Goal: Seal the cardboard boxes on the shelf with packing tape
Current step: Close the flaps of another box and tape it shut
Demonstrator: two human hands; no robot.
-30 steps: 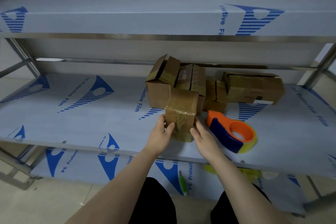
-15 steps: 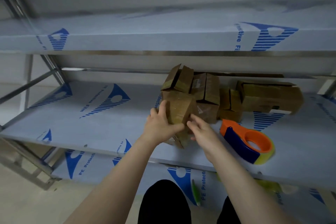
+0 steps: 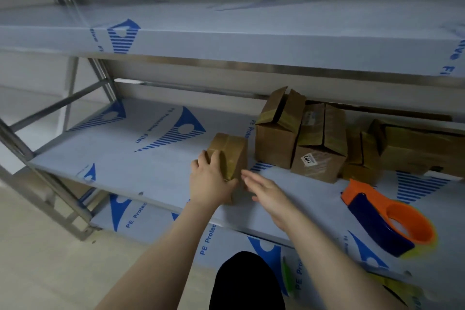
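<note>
Your left hand (image 3: 210, 180) grips the near end of the small taped box (image 3: 232, 152), fingers curled over its top, and your right hand (image 3: 268, 192) hovers just beside it, fingers straight, holding nothing. The box sits on the middle shelf (image 3: 151, 166), with the tape dispenser (image 3: 385, 221) lying well to its right. Farther back stand the other cardboard boxes (image 3: 276, 143), one with its flaps up.

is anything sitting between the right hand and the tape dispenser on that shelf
Nothing visible does. Only bare shelf lies between the right hand and the tape dispenser; the open boxes stand farther back, off that path. The left hand grips the small box.
</note>
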